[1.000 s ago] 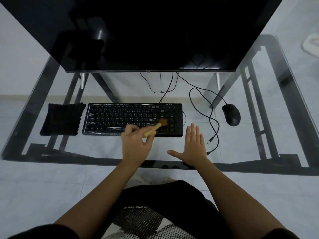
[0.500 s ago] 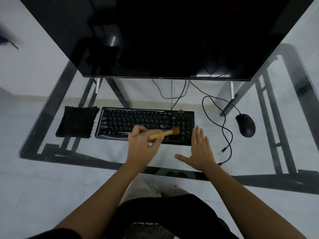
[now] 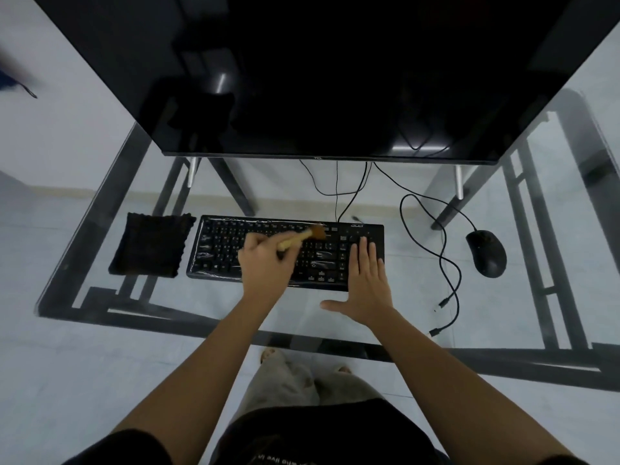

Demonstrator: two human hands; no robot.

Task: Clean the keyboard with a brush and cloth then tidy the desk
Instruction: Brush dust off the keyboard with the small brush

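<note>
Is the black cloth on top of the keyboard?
No, the black cloth lies flat on the glass desk, left of the keyboard.

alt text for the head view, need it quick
The left hand sweeps a brush over the top rows of a black keyboard while the right hand lies flat on its right end. A cloth lies left, a mouse right, on a glass desk.

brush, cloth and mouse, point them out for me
brush [image 3: 303, 237], head view, on the wooden handle near the bristles
cloth [image 3: 151, 245], head view, middle of the dark fabric
mouse [image 3: 486, 252], head view, top of its body
</note>
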